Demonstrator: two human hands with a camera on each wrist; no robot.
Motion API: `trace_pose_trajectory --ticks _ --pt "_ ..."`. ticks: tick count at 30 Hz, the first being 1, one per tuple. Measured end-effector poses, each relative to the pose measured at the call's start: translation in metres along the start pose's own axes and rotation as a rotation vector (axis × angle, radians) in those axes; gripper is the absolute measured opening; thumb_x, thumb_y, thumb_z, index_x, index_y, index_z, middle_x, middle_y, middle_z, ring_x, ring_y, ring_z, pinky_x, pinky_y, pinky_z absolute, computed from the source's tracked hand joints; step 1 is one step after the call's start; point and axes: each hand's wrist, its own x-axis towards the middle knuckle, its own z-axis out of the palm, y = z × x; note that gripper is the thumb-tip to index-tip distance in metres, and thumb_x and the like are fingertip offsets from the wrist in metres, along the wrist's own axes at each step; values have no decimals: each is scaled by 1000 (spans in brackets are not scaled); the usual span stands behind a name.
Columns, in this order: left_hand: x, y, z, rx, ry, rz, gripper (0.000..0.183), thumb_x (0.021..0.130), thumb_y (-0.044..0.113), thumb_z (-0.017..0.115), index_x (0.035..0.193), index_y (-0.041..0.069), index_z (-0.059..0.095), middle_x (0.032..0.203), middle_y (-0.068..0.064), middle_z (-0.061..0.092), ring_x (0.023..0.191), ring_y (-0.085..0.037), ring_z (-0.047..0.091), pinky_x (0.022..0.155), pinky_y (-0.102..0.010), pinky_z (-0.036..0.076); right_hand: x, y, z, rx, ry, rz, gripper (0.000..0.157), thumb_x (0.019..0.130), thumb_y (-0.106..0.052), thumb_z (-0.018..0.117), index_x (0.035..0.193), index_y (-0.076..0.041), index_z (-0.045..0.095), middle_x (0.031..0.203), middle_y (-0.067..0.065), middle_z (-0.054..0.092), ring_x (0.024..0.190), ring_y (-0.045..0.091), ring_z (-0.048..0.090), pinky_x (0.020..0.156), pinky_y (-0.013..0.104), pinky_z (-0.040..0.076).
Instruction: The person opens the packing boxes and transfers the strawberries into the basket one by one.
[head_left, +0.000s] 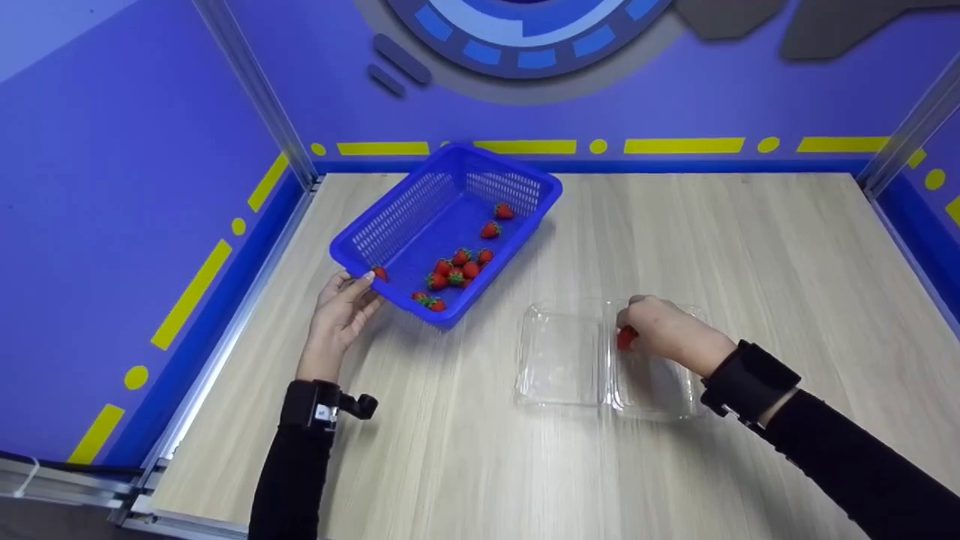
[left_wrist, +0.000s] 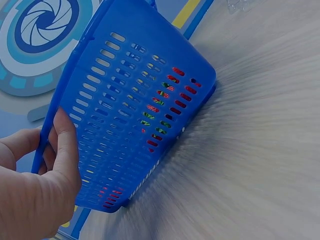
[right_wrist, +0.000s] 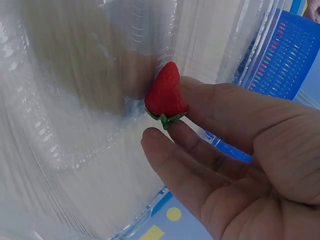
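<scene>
My left hand [head_left: 334, 322] grips the near-left rim of a blue plastic basket [head_left: 409, 201], thumb on top of the edge and fingers beneath. Several red strawberries [head_left: 461, 256] lie in the basket, mostly along its right side. In the left wrist view they show through the slotted wall. Over the right half of an opened clear plastic clamshell box [head_left: 566, 360], my right hand [head_left: 671, 334] pinches one strawberry [right_wrist: 166, 95] between thumb and fingers. Its green cap faces the palm side in the right wrist view. Part of the box's right half is hidden by the right hand.
A light wooden tabletop [head_left: 465, 450] carries the basket and box. Blue printed panels [head_left: 150, 187] with yellow marks stand at the left, back and right. Metal posts [head_left: 255, 82] rise at the back corners. Each wrist wears a black strap [head_left: 750, 379].
</scene>
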Motion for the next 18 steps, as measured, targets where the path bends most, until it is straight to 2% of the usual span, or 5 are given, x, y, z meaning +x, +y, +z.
trace_pose_trajectory --ticks 9,18 --pt "0 0 -1 -36 -5 -12 24 95 0 69 110 7 51 105 -6 68 90 -19 69 84 -33 61 5 3 3 28 -26 -31 18 72 10 80 77 -5 70 77 5 68 69 17 59 65 37 56" --pt "1 0 0 12 -6 -8 24 96 1 68 110 8 50 101 -3 67 87 -17 68 81 -31 61 6 3 7 23 -18 -54 21 68 9 80 73 -9 72 71 -1 67 64 9 54 60 29 53"
